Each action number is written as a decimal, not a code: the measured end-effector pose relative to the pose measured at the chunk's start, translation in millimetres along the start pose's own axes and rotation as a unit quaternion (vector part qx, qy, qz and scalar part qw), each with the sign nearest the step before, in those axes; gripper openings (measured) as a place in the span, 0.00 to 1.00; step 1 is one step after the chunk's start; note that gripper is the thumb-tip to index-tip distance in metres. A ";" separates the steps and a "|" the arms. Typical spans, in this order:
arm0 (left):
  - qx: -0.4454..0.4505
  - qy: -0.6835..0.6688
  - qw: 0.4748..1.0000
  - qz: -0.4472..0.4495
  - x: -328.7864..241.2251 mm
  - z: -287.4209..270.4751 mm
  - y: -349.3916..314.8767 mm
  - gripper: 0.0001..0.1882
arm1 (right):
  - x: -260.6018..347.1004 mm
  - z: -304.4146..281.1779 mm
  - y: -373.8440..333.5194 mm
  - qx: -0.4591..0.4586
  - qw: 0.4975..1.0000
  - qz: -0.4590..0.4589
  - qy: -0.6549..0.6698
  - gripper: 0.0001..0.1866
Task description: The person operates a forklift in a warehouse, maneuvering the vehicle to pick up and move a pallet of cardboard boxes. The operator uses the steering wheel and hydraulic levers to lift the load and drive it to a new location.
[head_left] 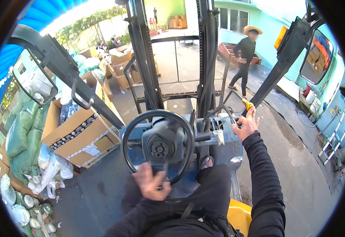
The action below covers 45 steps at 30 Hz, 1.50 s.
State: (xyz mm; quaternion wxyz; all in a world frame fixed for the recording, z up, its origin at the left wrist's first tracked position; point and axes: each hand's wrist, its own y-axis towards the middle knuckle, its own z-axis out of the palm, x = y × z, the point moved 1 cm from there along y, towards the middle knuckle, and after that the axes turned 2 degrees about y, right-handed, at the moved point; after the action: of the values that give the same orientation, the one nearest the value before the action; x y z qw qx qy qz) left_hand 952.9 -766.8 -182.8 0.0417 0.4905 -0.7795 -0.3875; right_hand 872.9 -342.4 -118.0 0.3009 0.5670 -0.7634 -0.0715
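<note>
I sit at the black steering wheel of a forklift. My left hand is over the wheel's lower rim, its fingers spread and somewhat smeared by motion; whether the palm presses on the rim I cannot tell. Off to the right, my right hand is curled at the control levers, thumb and fingers closed round a black lever mostly hidden by the hand. Just beyond the fingertips shows a yellow lever knob. A whitish rag-like piece hangs on the dashboard near the levers.
Ahead rises the black mast. A person in a straw hat stands ahead on the right, near reddish crates. Close on the left are a large cardboard box, green sacks and plastic bags. A ladder leans at far right.
</note>
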 end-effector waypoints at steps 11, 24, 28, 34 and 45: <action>-0.218 0.055 0.974 0.004 58.4 71.2 292.5 0.17 | -35.7 38.2 107.7 0.023 0.999 -0.041 0.023 0.20; -0.082 0.060 0.988 0.118 -48.6 174.0 355.1 0.23 | -20.7 79.9 271.8 -0.014 0.998 -0.020 -0.055 0.29; 0.051 -0.063 0.988 0.131 -84.4 215.3 272.6 0.28 | -15.3 93.8 329.1 0.034 0.999 -0.024 -0.005 0.32; 0.004 0.151 0.986 0.071 25.4 136.4 187.4 0.30 | -26.4 120.3 372.5 0.027 0.998 -0.051 0.029 0.32; -0.118 0.176 0.976 0.053 28.0 187.8 439.4 0.29 | -20.4 144.6 414.3 0.010 0.997 -0.062 0.039 0.31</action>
State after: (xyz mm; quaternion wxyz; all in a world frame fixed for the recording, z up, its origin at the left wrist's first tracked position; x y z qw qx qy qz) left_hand 533.0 -587.3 -39.0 0.2562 0.5001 -0.7338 -0.3817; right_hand 457.5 -213.7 -56.0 0.3198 0.6187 -0.7151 -0.0603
